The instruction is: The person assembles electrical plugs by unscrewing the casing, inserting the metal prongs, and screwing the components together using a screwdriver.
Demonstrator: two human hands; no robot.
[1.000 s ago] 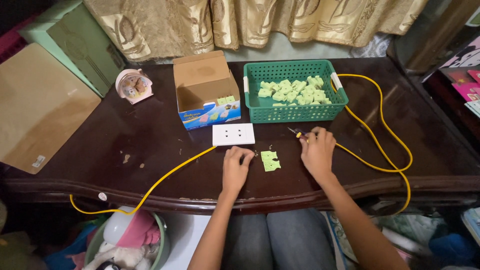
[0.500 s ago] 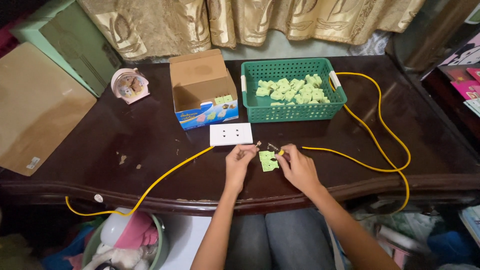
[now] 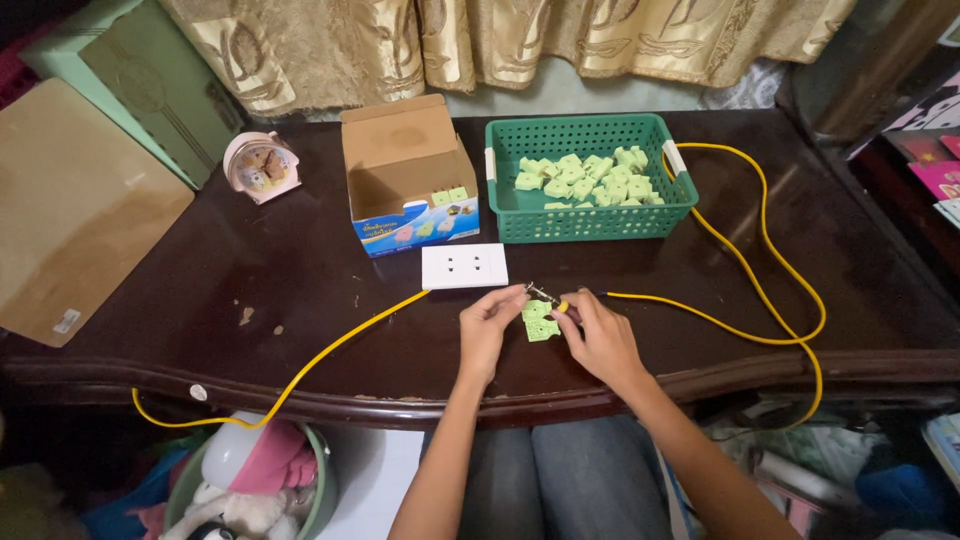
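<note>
Gleaming dark wooden table (image 3: 200, 280), gold curtains (image 3: 500, 40)

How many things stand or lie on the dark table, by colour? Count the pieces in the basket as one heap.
Green: 3, basket, heap of pieces, piece between the hands
Yellow: 1, cable
White: 1, socket plate
Brown: 1, cardboard box
Pink: 1, clock
Total: 7
</note>
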